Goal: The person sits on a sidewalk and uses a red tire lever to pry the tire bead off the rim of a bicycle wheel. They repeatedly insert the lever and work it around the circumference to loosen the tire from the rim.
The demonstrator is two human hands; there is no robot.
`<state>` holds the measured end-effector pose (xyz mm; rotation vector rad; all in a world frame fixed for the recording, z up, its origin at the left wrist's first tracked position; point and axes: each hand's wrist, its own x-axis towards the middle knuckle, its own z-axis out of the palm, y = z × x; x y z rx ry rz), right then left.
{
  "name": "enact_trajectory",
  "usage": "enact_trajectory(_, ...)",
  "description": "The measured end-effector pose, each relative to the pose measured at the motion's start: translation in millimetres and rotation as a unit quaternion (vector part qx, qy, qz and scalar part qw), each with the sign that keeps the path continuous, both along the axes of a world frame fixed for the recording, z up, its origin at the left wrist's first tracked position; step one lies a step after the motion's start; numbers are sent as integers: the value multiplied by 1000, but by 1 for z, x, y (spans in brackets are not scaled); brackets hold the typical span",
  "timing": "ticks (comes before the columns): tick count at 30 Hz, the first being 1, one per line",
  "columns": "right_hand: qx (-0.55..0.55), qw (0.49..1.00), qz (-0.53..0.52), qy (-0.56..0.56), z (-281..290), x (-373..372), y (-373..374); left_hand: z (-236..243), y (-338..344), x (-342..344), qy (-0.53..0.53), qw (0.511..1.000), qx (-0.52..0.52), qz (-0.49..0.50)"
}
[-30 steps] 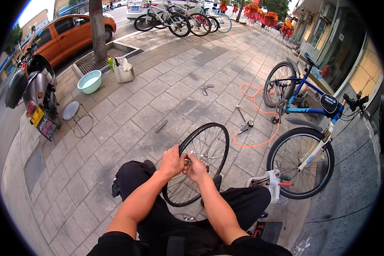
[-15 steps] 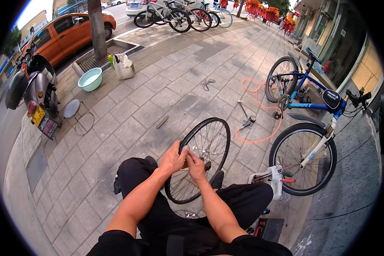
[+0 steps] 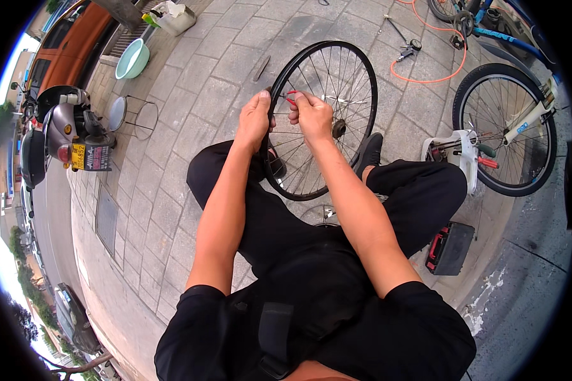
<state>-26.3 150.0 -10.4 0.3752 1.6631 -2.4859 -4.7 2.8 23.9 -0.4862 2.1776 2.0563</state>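
Note:
A spoked bicycle wheel (image 3: 372, 95) with a black rim and dark hub stands tilted between my legs. My left hand (image 3: 255, 117) is closed round the left side of its rim, thumb uppermost. Just right of it, among the spokes, my right hand (image 3: 310, 116) is closed on a small red tool (image 3: 291, 95), whose shape is partly hidden by the fingers. A thin silver piece (image 3: 337, 98) shows behind the spokes. Below the wheel, more metal parts (image 3: 324, 213) lie partly hidden by my legs.
A blue bicycle (image 3: 502, 35) lies at right near an orange hose (image 3: 426, 80), inflator (image 3: 405, 54), white tool holder (image 3: 469, 155) and black toolbox (image 3: 451, 247). At left are a scooter (image 3: 67, 143), stool (image 3: 118, 114), mint basin (image 3: 133, 57) and orange car (image 3: 63, 47).
The view has tipped down sharply, showing more of my torso. My hands have drawn apart slightly, and the red tool now shows at my right hand's fingers.

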Motion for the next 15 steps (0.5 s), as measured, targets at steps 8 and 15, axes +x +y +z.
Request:
enact_trajectory(8, 88, 995, 50, 7, -25, 18, 2, 3, 13, -7, 6, 999, 28, 41)
enact_trajectory(15, -2, 995, 79, -57, -17, 25, -7, 6, 20, -6, 16, 998, -7, 60)
